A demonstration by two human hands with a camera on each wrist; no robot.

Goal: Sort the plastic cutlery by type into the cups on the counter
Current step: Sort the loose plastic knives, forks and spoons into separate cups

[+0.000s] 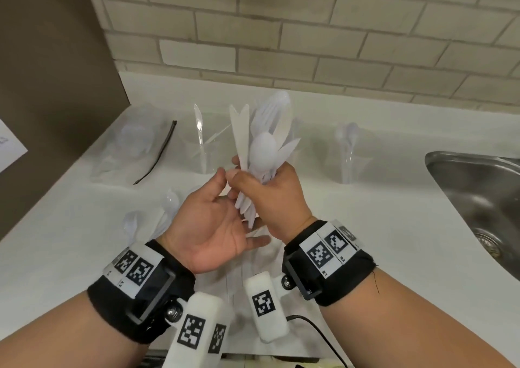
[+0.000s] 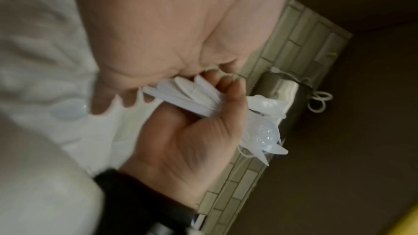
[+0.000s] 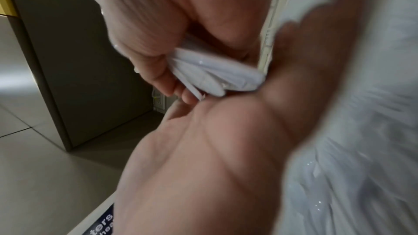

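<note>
My right hand [image 1: 261, 187] grips a fanned bundle of white plastic cutlery [image 1: 264, 142] upright above the counter: knives, a fork and a spoon. The left hand [image 1: 213, 216] lies open, palm up, beside it, fingertips by the right thumb and the handle ends over its palm. In the left wrist view the handles [image 2: 185, 96] stick out of the right fist [image 2: 192, 140]. The right wrist view shows the handle ends [image 3: 217, 76] above the left palm [image 3: 203, 158]. A clear cup [image 1: 197, 154] at back left holds a clear utensil. Another clear cup [image 1: 351, 165] at right holds spoons.
Loose clear and white cutlery [image 1: 157, 216] lies on the white counter [image 1: 365, 241] under my left wrist. A clear plastic bag [image 1: 132, 148] with a black strip lies at back left. A steel sink [image 1: 484, 199] is set in at the right. A tiled wall stands behind.
</note>
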